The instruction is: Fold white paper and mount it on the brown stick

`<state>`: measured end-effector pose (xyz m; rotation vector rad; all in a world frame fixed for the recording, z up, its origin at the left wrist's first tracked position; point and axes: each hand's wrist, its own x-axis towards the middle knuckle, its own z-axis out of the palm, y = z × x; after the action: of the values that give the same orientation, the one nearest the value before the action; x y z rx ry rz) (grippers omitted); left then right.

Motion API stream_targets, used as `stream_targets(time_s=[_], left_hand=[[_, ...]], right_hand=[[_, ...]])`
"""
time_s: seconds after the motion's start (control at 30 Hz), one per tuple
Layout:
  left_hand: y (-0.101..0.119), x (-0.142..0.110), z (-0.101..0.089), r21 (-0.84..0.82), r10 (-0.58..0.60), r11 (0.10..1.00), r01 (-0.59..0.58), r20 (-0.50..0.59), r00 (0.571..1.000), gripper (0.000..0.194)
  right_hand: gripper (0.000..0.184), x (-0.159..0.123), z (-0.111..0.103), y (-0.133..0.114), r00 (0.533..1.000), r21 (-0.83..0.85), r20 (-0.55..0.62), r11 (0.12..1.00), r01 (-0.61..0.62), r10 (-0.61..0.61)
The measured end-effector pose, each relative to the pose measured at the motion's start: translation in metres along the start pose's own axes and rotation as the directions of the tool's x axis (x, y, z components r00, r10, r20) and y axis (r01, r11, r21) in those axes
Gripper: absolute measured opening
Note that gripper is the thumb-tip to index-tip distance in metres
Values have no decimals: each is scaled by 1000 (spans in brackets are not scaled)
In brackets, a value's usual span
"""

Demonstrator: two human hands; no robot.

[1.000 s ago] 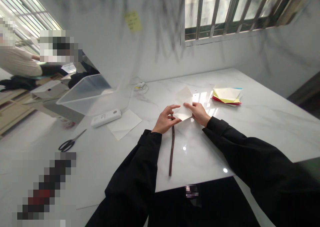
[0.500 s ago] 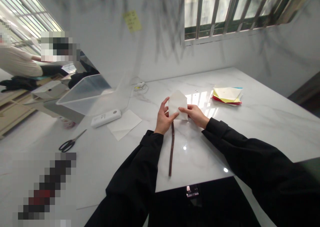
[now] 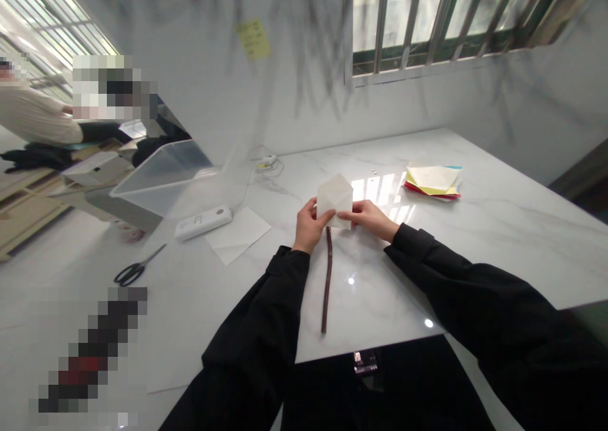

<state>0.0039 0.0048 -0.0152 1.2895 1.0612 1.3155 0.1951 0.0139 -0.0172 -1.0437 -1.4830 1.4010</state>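
A folded white paper [image 3: 335,193] with a pointed top, shaped much like an envelope, is held above the table between both hands. My left hand [image 3: 311,225] grips its lower left side, thumb on the front. At the lower right, my right hand [image 3: 373,218] pinches it, thumb also on the front; the fingers behind are partly hidden. Below the paper a thin dark brown stick [image 3: 327,282] lies on the white marbled table [image 3: 380,291], its upper end hidden by the paper and left hand.
Left of my hands lie a white sheet [image 3: 239,236], a white oblong device [image 3: 203,224] and black-handled scissors [image 3: 130,274]. A clear plastic bin [image 3: 164,180] stands behind them. Coloured papers [image 3: 433,180] are stacked at the right. Another person [image 3: 38,114] sits far left.
The right hand's thumb has shifted slightly down and left on the paper, closer to the left thumb. Fold lines on the paper's front now show more. The stick stays in place.
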Motion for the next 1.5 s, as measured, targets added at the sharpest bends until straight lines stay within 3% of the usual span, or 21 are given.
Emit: stream_targets(time_s=[0.13,0.4,0.57,0.67,0.83,1.07,1.3,1.5], left_hand=[[1,-2,2,-20,7,1000,-7,9,1000,57],[1,-2,3,-14,-25,1000,25,-11,1000,51],[-4,2,-2,-28,-23,999,21,-88,996,47],[-5,5,-6,-72,-56,996,46,-144,988,46],[-5,6,-5,-132,-84,989,64,-155,984,48],[-6,7,-5,-143,-72,989,45,-188,980,48],[-4,7,-5,-158,-91,986,61,-188,978,47],[-7,8,-7,-160,-117,983,95,-132,984,54]], right_hand=[[33,2,0,5,1000,-51,-22,999,7,-9],[37,3,1,6,1000,-82,-8,996,24,-25],[38,-2,-1,-4,997,-65,70,998,24,-19],[40,-3,-4,-6,996,-137,93,991,4,8],[41,-1,-7,-1,999,-301,33,954,16,-6],[47,-1,-8,1,996,-373,51,924,82,-68],[39,1,-10,4,994,-280,93,956,89,-65],[44,0,-10,2,995,-182,80,980,77,-63]])
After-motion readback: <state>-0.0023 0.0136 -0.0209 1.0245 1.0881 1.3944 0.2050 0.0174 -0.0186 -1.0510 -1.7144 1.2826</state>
